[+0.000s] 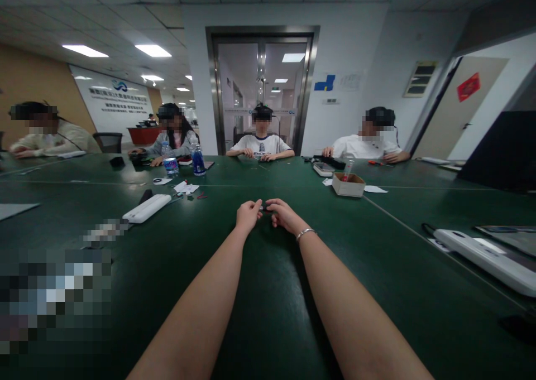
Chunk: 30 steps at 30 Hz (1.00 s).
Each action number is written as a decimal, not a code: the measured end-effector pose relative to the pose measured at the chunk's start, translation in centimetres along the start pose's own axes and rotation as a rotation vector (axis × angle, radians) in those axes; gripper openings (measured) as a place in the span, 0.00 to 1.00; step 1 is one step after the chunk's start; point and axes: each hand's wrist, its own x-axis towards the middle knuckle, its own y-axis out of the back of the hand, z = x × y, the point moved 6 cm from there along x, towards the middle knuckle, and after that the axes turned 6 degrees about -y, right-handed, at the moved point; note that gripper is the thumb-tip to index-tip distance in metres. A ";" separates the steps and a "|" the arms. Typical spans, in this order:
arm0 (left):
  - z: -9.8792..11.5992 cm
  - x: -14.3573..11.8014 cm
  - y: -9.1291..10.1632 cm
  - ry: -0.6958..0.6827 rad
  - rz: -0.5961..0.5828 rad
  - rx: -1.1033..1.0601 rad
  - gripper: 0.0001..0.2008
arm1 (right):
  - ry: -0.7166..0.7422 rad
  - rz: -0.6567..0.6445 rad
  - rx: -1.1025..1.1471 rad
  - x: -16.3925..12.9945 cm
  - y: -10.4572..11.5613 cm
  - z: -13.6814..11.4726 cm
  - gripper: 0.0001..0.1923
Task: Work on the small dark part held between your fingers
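Both my arms stretch forward over a dark green table (268,290). My left hand (248,215) and my right hand (281,212) meet at the middle of the table, and their fingertips pinch a small dark object (263,207) between them. The object is too small to make out. A silver bracelet (305,233) circles my right wrist.
A white power strip (147,208) lies to the left, another white power strip (486,257) at the right edge. A small cardboard box (348,184) stands ahead right. Two water bottles (197,160) stand far left. Several people sit along the far side, before a glass door (262,90).
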 end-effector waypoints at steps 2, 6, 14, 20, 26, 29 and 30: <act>0.0 0.0 0.0 -0.004 0.003 0.003 0.17 | 0.011 -0.008 0.024 -0.1 0.0 -0.1 0.04; 0.0 0.0 0.3 0.001 0.027 0.058 0.18 | 0.048 -0.003 0.021 -0.2 0.0 -0.1 0.02; 0.1 0.3 0.3 -0.095 0.015 0.057 0.16 | 0.141 0.121 -0.497 -0.6 -0.9 -0.1 0.09; -0.1 0.3 -0.1 -0.170 -0.048 0.041 0.10 | 0.277 0.394 -0.834 -1.1 -1.6 -1.0 0.12; 0.2 -0.3 0.1 -0.103 -0.043 0.136 0.11 | 0.249 0.412 -0.924 -2.6 -2.4 -1.3 0.08; -0.8 -0.4 2.3 0.039 -0.078 0.068 0.14 | 0.207 0.264 -0.984 -5.5 -2.0 -1.3 0.11; -1.2 -0.4 3.7 0.084 -0.068 0.046 0.14 | 0.194 0.202 -0.995 -7.0 -1.6 -1.3 0.12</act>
